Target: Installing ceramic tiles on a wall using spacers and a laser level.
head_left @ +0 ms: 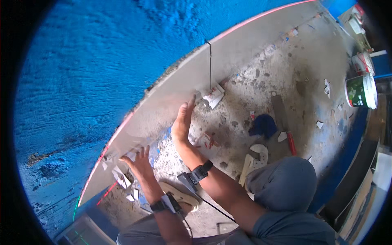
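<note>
A large grey panel [171, 85] stands along the foot of the blue textured wall [85, 69], with a dark vertical seam toward the right and a pink-red line along its top edge. My left hand [139, 163] is open with spread fingers at the lower left part of the panel, appearing to rest against its face. Higher and to the right, my right hand [183, 120] is open, its straight fingers laid against the panel. Broken white pieces [214, 97] lie at the panel's foot, just beyond my right fingertips. Straps with small devices are on both wrists.
A trowel-like tool with a red handle [292, 143] and a dark blue object [263, 125] lie on the dusty floor [300, 102] among scattered fragments. A white-and-green bucket [359, 90] and other containers stand at the right. My knee and sandalled foot are below.
</note>
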Motion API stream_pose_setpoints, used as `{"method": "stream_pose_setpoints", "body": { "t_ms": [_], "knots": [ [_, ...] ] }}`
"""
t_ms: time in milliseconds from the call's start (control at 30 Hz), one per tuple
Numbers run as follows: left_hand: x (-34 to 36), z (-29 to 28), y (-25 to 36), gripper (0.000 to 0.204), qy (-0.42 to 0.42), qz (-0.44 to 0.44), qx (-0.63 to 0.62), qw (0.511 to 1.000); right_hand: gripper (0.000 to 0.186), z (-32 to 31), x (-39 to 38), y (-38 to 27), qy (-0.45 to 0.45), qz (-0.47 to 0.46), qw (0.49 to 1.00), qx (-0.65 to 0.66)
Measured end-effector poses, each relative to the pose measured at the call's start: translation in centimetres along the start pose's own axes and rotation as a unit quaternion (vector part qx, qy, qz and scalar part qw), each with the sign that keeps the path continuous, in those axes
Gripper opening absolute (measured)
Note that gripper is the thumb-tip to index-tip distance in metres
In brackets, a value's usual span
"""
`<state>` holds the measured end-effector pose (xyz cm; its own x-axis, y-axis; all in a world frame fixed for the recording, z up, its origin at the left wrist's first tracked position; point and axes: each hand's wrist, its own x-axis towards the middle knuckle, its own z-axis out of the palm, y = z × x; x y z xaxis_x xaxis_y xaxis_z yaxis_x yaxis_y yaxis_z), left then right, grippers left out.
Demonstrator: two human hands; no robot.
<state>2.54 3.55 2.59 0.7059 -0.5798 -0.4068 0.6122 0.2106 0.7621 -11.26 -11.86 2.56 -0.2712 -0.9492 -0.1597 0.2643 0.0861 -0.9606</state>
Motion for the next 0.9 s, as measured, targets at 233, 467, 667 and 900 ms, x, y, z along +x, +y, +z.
{"method": "stream_pose_setpoints", "body": {
  "t_ms": [233,467,667,900],
  "knots": [
    [0.0,-0.7,-1.0,0.099,0.052,0.014,0.083,0.995,0.074,-2.6,-1.2,2.7,0.003,0.157,0.988,-0.01],
    [3.2,-0.7,-11.6,0.134,0.033,-0.11,-0.122,0.986,0.021,-9.2,5.6,12.4,0.045,-0.069,0.976,-0.203],
    [3.8,2.6,-16.5,0.136,0.015,-0.13,-0.211,0.969,0.017,-15.0,12.6,13.8,-0.001,-0.121,0.911,-0.394],
    [4.3,2.1,-17.1,0.137,0.039,-0.107,-0.21,0.971,0.011,-16.0,14.1,13.0,-0.052,-0.123,0.881,-0.454]
  ]
}}
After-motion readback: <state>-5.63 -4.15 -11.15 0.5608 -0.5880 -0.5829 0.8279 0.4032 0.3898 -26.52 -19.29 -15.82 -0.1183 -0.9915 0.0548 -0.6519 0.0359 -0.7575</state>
